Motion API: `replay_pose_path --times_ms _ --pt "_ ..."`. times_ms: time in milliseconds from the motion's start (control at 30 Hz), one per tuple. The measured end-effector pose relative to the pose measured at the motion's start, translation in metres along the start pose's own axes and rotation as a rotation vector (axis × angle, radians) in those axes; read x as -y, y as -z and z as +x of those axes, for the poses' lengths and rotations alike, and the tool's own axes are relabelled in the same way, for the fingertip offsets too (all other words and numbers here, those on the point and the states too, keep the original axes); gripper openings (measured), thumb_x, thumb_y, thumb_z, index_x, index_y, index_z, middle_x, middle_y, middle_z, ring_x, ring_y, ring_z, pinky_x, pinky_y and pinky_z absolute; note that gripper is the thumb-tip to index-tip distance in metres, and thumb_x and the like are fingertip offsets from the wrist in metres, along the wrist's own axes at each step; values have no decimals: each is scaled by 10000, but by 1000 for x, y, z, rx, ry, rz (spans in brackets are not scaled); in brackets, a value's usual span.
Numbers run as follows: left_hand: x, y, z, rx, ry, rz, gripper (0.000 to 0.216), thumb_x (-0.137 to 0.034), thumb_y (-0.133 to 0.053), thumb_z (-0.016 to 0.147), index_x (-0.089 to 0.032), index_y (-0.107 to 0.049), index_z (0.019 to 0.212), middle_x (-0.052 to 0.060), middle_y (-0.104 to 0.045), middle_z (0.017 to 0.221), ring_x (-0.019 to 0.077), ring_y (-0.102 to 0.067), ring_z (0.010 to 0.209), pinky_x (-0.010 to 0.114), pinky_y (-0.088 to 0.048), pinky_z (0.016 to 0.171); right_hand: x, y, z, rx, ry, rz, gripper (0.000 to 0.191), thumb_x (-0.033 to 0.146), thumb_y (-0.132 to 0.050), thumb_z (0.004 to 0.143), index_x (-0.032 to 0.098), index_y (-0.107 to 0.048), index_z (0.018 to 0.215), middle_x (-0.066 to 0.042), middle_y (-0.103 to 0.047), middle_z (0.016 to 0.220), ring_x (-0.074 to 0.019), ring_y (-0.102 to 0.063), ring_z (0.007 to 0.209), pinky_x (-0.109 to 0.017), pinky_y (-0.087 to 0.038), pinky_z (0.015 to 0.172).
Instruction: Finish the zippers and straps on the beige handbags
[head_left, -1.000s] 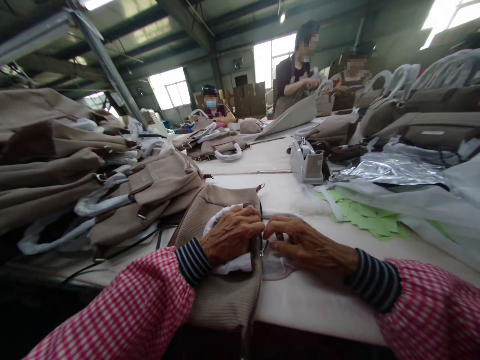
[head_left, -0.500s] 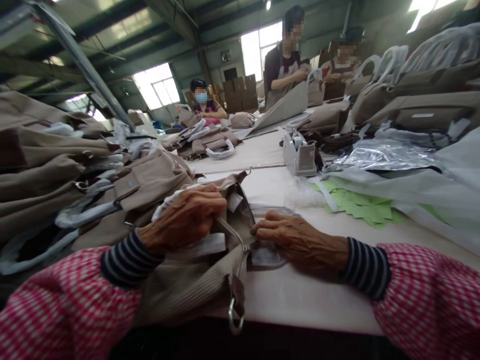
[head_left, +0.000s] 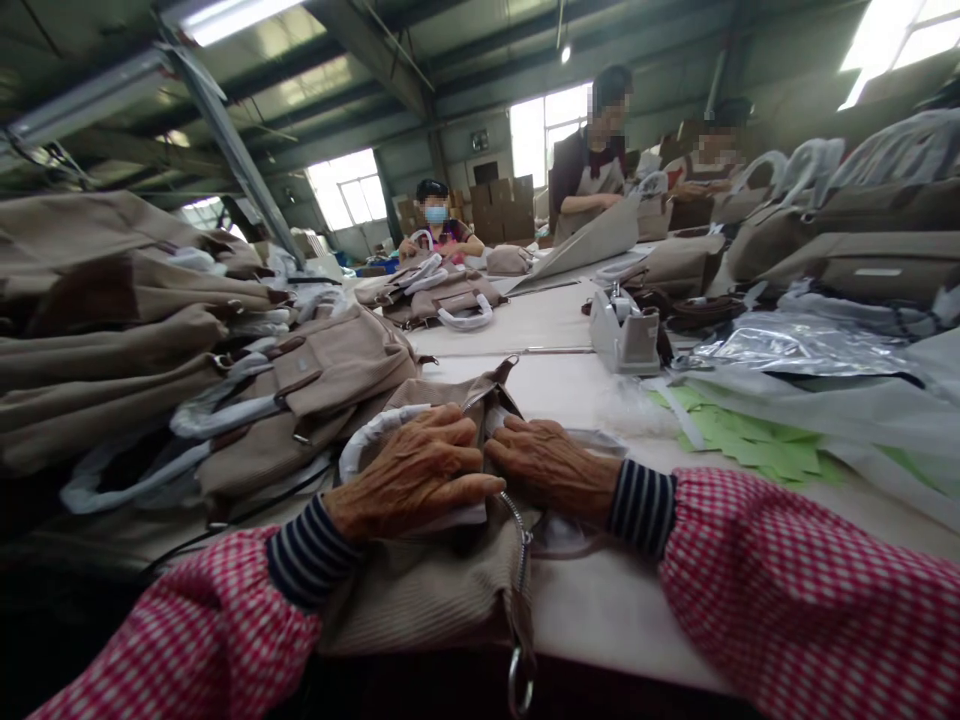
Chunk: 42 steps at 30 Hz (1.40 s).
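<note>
A beige ribbed handbag [head_left: 427,600] lies at the table's front edge, its zipper [head_left: 519,525] partly open and a metal ring hanging at its near end. My left hand [head_left: 416,470] lies over the mouth, fingers bent on the edge and thumb stretched across the gap. Facing it, my right hand [head_left: 555,465] has its curled fingers on the opposite edge. The two hands almost meet, and they hide the middle of the opening. A handle wrapped in white [head_left: 371,435] curves behind my left hand. Part of the other handle shows beyond my right wrist.
Stacked beige bags [head_left: 112,330] rise at left, with another bag [head_left: 322,365] beside mine. A tape dispenser [head_left: 626,330], green paper slips [head_left: 750,430] and clear plastic [head_left: 802,345] lie to the right. Three co-workers [head_left: 600,170] are across the table.
My hands have come closer together over the handbag, and its mouth has narrowed. The paper and lining seen inside before are mostly covered. The camera view has shifted, too.
</note>
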<state>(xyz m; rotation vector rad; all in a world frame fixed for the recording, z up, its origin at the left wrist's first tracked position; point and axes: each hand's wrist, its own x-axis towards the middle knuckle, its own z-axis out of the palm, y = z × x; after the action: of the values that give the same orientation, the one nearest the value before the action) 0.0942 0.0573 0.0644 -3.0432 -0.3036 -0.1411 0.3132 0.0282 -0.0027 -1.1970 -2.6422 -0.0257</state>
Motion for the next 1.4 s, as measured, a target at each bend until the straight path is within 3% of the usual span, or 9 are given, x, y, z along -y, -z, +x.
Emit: replay_pose_path --times_ms 200,400,533,667,833,1033,1200,1300,1400 --pt "2 -14 4 -149 122 -148 433 -367 -473 1087 -175 -625 730 33 -664 892 200 -551 982 380 -408 1005 -10 -19 1 -128 15 3 255 177 -535 991 135 -600 1234 -142 -596 1245 -268 -532 1114 -409 -538 914" --pt "-18 -1 31 -257 200 -180 594 -462 -391 1103 -167 -539 610 -4 -580 642 150 -509 707 329 -398 780 -23 1 2 -113 80 117 345 259 -540 1000 135 -578 1320 -188 -568 1419 -291 -508 1320 -423 -516 1003" --pt "-52 10 52 -293 236 -338 612 -452 -358 1112 -165 -502 592 -19 -527 629 131 -458 645 319 -362 703 -26 16 -4 14 11 115 204 289 -605 958 161 -675 1100 -120 -721 1098 -260 -668 1021 -333 -514 772" --pt "-68 10 60 -133 142 -262 548 -412 -441 1093 -172 -510 605 -21 -560 643 141 -485 668 350 -388 854 -25 4 -10 86 -116 21 175 268 -595 960 126 -692 928 -135 -736 890 -245 -679 804 -324 -446 664" --pt "-52 24 54 102 57 -112 219 -369 -610 1023 -195 -640 893 6 -692 964 197 -611 972 414 -293 1103 -26 -9 -11 15 -158 120 220 316 -578 1002 138 -705 1024 -139 -755 1025 -224 -686 874 -301 -435 704" --pt "-12 28 75 186 106 46 431 -385 -483 1081 -180 -671 751 10 -639 669 159 -571 629 317 -355 700 -33 -8 -9 1 -195 144 187 252 -571 998 141 -698 1080 -130 -743 1085 -221 -680 926 -308 -419 752" --pt "4 10 69 148 55 117 88 -173 -612 960 -196 -696 968 46 -721 976 204 -630 907 322 -413 831 -34 -16 -6 -8 -253 168 156 190 -560 989 111 -691 1018 -125 -734 1017 -203 -656 848 -305 -389 715" --pt "5 3 54 60 -44 52 307 -76 -496 971 -225 -654 1188 41 -700 1209 200 -605 1102 325 -417 968 -34 -20 -7 -22 -210 155 134 172 -565 978 114 -686 982 -110 -721 1035 -176 -624 804 -296 -365 673" --pt "11 -7 45 -55 -68 43 311 -98 -478 983 -258 -682 1155 12 -717 1165 194 -609 1101 294 -425 976 -34 -20 -8 -2 -176 143 110 148 -576 950 114 -681 950 -99 -708 1039 -158 -598 780 -285 -358 652"
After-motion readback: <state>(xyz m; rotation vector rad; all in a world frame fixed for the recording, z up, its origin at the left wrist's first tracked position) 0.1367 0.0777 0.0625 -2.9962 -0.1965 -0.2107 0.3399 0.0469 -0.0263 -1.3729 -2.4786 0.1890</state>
